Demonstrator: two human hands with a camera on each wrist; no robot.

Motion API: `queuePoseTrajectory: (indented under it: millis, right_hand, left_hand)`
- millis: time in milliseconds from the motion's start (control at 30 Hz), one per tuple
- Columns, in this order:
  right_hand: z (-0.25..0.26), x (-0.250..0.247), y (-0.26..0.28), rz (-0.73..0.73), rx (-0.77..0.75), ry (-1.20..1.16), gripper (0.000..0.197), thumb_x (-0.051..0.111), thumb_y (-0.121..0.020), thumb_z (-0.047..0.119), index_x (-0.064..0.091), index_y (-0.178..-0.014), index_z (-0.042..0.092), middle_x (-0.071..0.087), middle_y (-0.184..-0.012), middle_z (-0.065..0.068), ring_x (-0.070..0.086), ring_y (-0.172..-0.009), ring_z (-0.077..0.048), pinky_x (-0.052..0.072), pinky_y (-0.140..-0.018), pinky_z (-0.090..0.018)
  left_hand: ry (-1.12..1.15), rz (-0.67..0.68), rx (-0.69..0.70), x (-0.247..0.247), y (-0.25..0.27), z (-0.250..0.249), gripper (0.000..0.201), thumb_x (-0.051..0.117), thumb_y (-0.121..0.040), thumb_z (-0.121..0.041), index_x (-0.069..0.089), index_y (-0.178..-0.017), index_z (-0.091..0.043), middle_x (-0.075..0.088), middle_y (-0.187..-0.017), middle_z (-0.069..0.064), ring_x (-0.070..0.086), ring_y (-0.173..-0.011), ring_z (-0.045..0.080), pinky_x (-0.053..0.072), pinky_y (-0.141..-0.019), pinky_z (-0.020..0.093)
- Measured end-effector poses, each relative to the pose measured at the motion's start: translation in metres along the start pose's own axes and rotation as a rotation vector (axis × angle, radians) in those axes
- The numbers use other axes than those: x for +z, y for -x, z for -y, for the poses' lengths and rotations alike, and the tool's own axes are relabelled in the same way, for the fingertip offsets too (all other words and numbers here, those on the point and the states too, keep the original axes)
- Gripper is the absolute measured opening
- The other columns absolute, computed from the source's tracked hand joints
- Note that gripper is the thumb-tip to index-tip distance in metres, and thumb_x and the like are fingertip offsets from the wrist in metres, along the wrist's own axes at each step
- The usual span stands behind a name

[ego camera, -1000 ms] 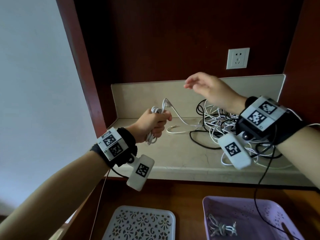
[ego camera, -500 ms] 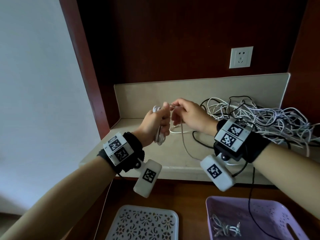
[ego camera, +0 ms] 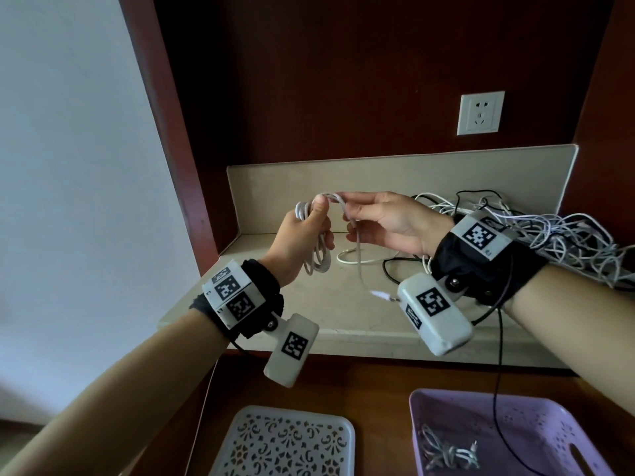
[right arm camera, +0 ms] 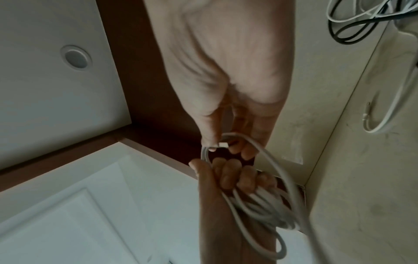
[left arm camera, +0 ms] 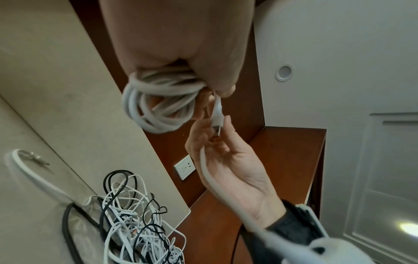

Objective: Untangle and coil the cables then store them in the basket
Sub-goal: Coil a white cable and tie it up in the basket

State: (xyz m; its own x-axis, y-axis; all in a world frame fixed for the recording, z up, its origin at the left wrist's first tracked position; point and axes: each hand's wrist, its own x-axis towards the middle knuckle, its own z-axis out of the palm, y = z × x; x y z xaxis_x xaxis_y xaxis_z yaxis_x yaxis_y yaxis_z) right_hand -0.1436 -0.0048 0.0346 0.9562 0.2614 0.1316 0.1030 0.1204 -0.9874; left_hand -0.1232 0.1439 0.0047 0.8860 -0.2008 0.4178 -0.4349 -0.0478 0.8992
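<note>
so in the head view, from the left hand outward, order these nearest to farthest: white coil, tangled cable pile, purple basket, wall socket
1. white coil: gripped in the left hand itself.
2. tangled cable pile: on the counter, off to the right, beyond the right hand.
3 and 4. wall socket, up on the back wall to the right, and purple basket, below the counter at lower right: too close to call.

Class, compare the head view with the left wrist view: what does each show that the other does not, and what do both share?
Only the head view shows the purple basket holding a coiled cable, and the white lattice tray. Only the left wrist view shows the USB plug in the right hand. Both show the left hand gripping the white coil, the tangled pile and wall socket.
</note>
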Motion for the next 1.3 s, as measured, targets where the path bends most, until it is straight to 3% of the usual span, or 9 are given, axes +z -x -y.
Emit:
queuePoseTrajectory:
  millis: [233, 533, 700, 800, 900, 1000, 1067, 1167, 1300]
  right_hand:
    - [-0.009, 0.009, -0.005, -0.096, -0.088, 0.25, 0.033, 0.062, -0.084, 0.0, 0.065, -0.113, 0.017, 0.062, -0.07, 0.008, 0.049, -0.059, -0.002, 0.034, -0.05, -0.014]
    - [-0.006, -0.001, -0.007, -0.227, -0.212, 0.827, 0.013, 0.051, -0.093, 0.007, 0.06, -0.089, 0.015, 0.054, -0.068, 0.004, 0.049, -0.065, -0.008, 0.038, -0.055, -0.012]
    - [-0.015, -0.006, -0.006, -0.164, -0.214, 1.101, 0.018, 0.039, -0.096, 0.005, 0.054, -0.095, 0.014, 0.05, -0.101, -0.006, 0.05, -0.097, -0.021, 0.032, -0.074, -0.023]
    - [-0.015, -0.006, -0.003, -0.1, -0.137, 1.341, 0.037, 0.037, -0.086, -0.003, 0.052, -0.116, 0.011, 0.045, -0.122, -0.009, 0.034, -0.123, -0.027, 0.03, -0.099, -0.032]
    - [-0.01, -0.001, 0.006, -0.157, -0.381, 1.484, 0.057, 0.04, -0.079, -0.008, 0.04, -0.134, 0.007, 0.039, -0.137, -0.011, 0.03, -0.127, -0.027, 0.029, -0.105, -0.038]
    - [-0.017, 0.009, 0.013, -0.06, -0.622, 1.422, 0.042, 0.042, -0.08, -0.006, 0.05, -0.12, 0.005, 0.049, -0.123, -0.01, 0.039, -0.116, -0.023, 0.031, -0.098, -0.029]
    - [-0.027, 0.014, 0.015, 0.074, -0.49, 1.434, 0.027, 0.045, -0.091, 0.011, 0.051, -0.118, 0.007, 0.049, -0.121, -0.006, 0.037, -0.117, -0.019, 0.031, -0.1, -0.029]
    - [-0.041, 0.015, 0.018, 0.295, -0.162, 1.491, 0.043, 0.048, -0.094, 0.04, 0.047, -0.127, 0.012, 0.046, -0.13, -0.004, 0.033, -0.126, -0.017, 0.031, -0.103, -0.032]
    - [-0.064, 0.017, 0.02, 0.465, -0.036, 1.368, 0.04, 0.048, -0.095, 0.039, 0.052, -0.127, 0.016, 0.046, -0.134, -0.004, 0.03, -0.13, -0.018, 0.025, -0.102, -0.027]
  left_hand:
    - [-0.03, 0.07, 0.016, 0.003, 0.0, 0.006, 0.039, 0.037, -0.101, -0.033, 0.055, -0.075, -0.011, 0.052, -0.062, 0.005, 0.051, -0.053, 0.014, 0.045, -0.053, 0.025]
    - [-0.113, 0.118, -0.094, 0.002, 0.002, 0.003, 0.045, 0.031, -0.098, -0.045, 0.041, -0.069, -0.013, 0.043, -0.061, 0.001, 0.049, -0.05, 0.013, 0.045, -0.057, 0.028]
    - [-0.159, -0.012, -0.14, -0.001, -0.004, 0.009, 0.041, 0.043, -0.099, -0.034, 0.042, -0.065, -0.011, 0.046, -0.06, 0.002, 0.051, -0.045, 0.012, 0.044, -0.052, 0.024]
    - [-0.159, -0.047, -0.153, -0.002, -0.005, 0.014, 0.036, 0.046, -0.099, -0.027, 0.042, -0.067, -0.011, 0.045, -0.059, 0.002, 0.05, -0.037, 0.007, 0.044, -0.051, 0.024]
    - [-0.151, -0.077, -0.181, -0.005, -0.008, 0.014, 0.037, 0.046, -0.098, -0.03, 0.043, -0.068, -0.01, 0.046, -0.058, 0.003, 0.049, -0.037, 0.008, 0.046, -0.056, 0.028]
    - [-0.055, -0.134, -0.208, -0.008, -0.013, 0.013, 0.04, 0.044, -0.098, -0.033, 0.046, -0.066, -0.009, 0.049, -0.053, 0.002, 0.05, -0.047, 0.016, 0.046, -0.06, 0.032]
    - [0.02, -0.159, -0.197, -0.008, -0.015, 0.012, 0.04, 0.043, -0.099, -0.032, 0.045, -0.065, -0.01, 0.049, -0.047, -0.002, 0.049, -0.05, 0.019, 0.045, -0.062, 0.034]
    - [0.125, -0.176, -0.169, -0.008, -0.015, 0.006, 0.039, 0.042, -0.099, -0.031, 0.042, -0.064, -0.013, 0.043, -0.045, -0.008, 0.047, -0.048, 0.015, 0.045, -0.062, 0.034]
    - [0.19, -0.208, -0.119, -0.012, -0.017, 0.001, 0.04, 0.042, -0.099, -0.031, 0.041, -0.063, -0.013, 0.042, -0.041, -0.011, 0.048, -0.041, 0.011, 0.043, -0.064, 0.036]
